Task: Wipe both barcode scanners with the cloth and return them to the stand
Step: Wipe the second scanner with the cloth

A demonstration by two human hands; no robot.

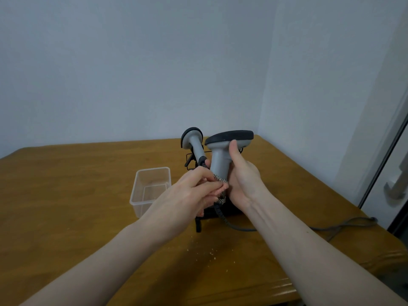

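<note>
Gripping the grey scanner (223,151) by its handle in the right hand (242,175), lifted off the table (77,195), head level and dark-topped, pointing right, thumb lying straight up the handle's near side to just under the head, remaining fingers wrapping round the far side, out of sight. Pinching the checked cloth (220,178) in the left hand (194,191), fingers curling round it and pressing it to the base of that handle, just beside the heel of the right palm; a second fold of cloth showing below the left fingertips. Trailing a dark coiled cable (223,217) down from under the hands, running off to the right across the tabletop.

Standing just beyond the left knuckles: the second scanner (194,144), handle down in the black wire stand (189,161), head tilting up and left. Sitting under both hands, touching the table: a black base (209,212), mostly hidden by the wrists.

Lying left of the left hand, near but apart: a clear plastic tub (152,186). Scattering nearer than the wrists: pale crumbs (209,252) on the wood.
</note>
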